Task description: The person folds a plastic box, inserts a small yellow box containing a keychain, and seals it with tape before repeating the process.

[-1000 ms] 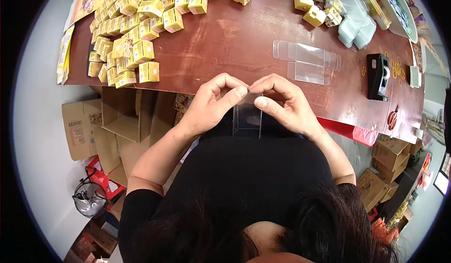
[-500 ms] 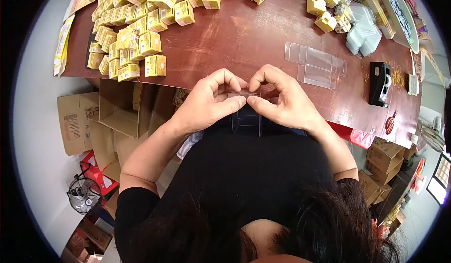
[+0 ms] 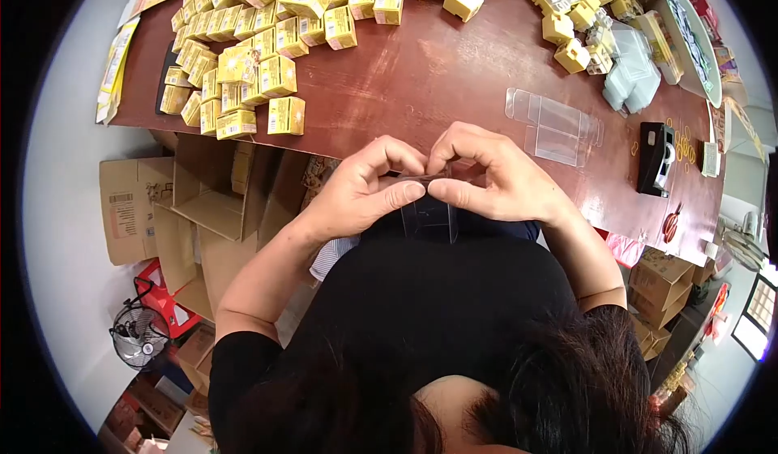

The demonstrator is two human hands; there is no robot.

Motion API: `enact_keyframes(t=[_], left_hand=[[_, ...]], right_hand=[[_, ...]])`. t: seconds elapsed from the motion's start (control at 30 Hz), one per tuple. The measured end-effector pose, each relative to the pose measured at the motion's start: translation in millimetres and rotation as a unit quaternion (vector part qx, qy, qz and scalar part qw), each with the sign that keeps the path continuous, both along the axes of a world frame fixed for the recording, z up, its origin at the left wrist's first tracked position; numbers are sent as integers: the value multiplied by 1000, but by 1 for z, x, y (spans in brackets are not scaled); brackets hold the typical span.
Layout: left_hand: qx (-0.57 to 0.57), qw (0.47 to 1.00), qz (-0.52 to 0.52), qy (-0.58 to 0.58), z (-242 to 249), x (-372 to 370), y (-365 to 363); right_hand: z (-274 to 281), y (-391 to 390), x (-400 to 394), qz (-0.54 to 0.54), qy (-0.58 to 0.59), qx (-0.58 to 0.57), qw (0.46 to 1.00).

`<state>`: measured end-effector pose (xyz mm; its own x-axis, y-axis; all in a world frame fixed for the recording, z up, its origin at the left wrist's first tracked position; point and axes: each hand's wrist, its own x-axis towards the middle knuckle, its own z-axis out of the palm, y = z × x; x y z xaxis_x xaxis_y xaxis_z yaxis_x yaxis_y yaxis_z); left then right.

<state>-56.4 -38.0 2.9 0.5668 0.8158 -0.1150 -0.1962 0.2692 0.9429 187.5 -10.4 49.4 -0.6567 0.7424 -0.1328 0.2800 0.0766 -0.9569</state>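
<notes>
Between my hands, just off the table's front edge, is a clear plastic box (image 3: 430, 220), partly folded, its lower walls hanging in front of my black shirt. My left hand (image 3: 377, 180) pinches its upper edge from the left, thumb and fingers closed together. From the right, my right hand (image 3: 486, 174) pinches the same edge, its thumb tip close to the left thumb. The fingers hide most of the box's upper end. A flat clear plastic box blank (image 3: 559, 130) lies on the table beyond my right hand.
Many small yellow boxes (image 3: 275, 77) crowd the table's left side. At the right are a black tape dispenser (image 3: 655, 158), red scissors (image 3: 672, 223), rubber bands (image 3: 687, 147) and a stack of clear plastic pieces (image 3: 630, 73). Yellow blocks (image 3: 572, 55) are piled at the back right. Cardboard boxes (image 3: 215, 199) stand below left.
The whole view has shifted slightly. Both hands remain on the clear box's upper edge, and their thumbs now lie flatter and nearer each other.
</notes>
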Motion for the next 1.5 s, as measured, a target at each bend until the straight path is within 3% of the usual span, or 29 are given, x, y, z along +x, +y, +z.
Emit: enact_keyframes(t=[0.1, 0.17, 0.23, 0.3, 0.33, 0.4, 0.47, 0.57, 0.63, 0.73, 0.9, 1.03, 1.33, 1.5], left_hand=[[56, 996, -10, 66, -3, -11, -8], [55, 997, 6, 54, -13, -16, -12], [34, 994, -9, 103, 14, -20, -6], [7, 982, -42, 186, 29, -27, 2], [2, 985, -33, 172, 32, -31, 5], [-16, 991, 6, 135, 38, -42, 13], [-51, 985, 140, 82, 41, -55, 21], [-52, 955, 290, 25, 36, -67, 28], [-52, 957, 287, 6, 26, -69, 31], [-65, 961, 266, -48, 20, -52, 35], [-60, 960, 258, -88, 22, -28, 38], [-42, 967, 245, -62, 30, -23, 33], [-7, 980, 195, -32, 37, -19, 36], [-62, 981, 165, -81, 28, -11, 40]], right_hand=[[-1, 17, -9, 64, -45, 9, 997], [-21, 46, -20, 42, 9, 243, 969], [-26, 90, -41, -123, -97, 405, 901], [-54, 142, -59, -192, -195, 540, 796], [-64, 155, -66, -194, -192, 544, 793], [-70, 169, -75, -196, -320, 554, 743], [-70, 163, -69, -196, -286, 552, 759], [-39, 136, -44, -232, -184, 414, 860], [-13, 112, -23, -275, -59, 362, 889], [16, 70, -7, -187, -24, 299, 935], [17, 50, 8, -138, -133, 366, 911], [12, 47, 12, -96, -72, 370, 921], [8, 43, 28, -136, 56, 299, 943], [11, 39, 29, -109, 28, 312, 943]])
